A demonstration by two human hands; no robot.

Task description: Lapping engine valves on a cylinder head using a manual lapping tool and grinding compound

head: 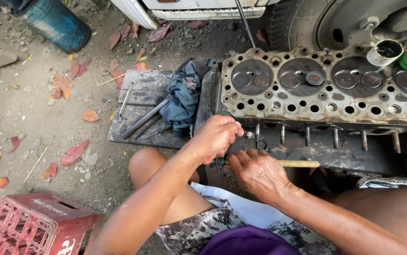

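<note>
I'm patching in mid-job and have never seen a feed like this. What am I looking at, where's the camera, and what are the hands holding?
There is one view, from a camera on the person's head looking down at their own hands and knees. The left hand is closed at the edge of a grimy engine cylinder head resting on dark boards. The right hand grips a wooden-handled tool. Beside them lie a blue rag and metal tools. A red crate sits lower left on the dirt.
</note>
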